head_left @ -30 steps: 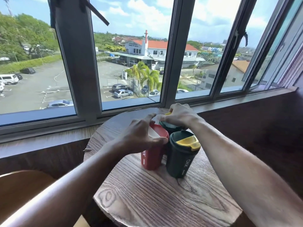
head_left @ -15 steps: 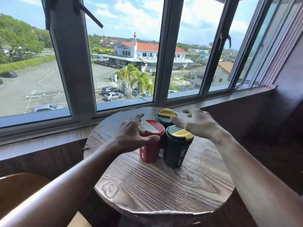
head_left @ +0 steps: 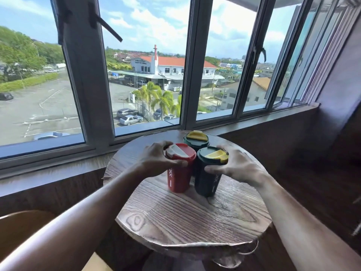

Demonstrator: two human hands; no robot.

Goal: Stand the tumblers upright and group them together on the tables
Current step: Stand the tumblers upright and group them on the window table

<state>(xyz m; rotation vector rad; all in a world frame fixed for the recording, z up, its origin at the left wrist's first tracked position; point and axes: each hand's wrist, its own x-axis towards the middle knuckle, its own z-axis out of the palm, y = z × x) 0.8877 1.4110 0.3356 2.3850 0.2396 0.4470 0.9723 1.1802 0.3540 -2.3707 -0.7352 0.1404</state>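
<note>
**A:** Both your hands have closed in since half a second ago. On the table (head_left: 191, 218), your left hand (head_left: 156, 163) now wraps the red tumbler (head_left: 179, 169); your right hand (head_left: 236, 167) curls round the near green tumbler (head_left: 209, 173).

**B:** Where's the third?

**A:** The far green tumbler (head_left: 196, 140) stands just behind the red one, window side. All three are upright and nearly touching.

**B:** So what's left?

**A:** Probably a last nudge. Squeeze the two inward low and evenly, keep the bases flat, then let go gently so nothing tips.
</note>
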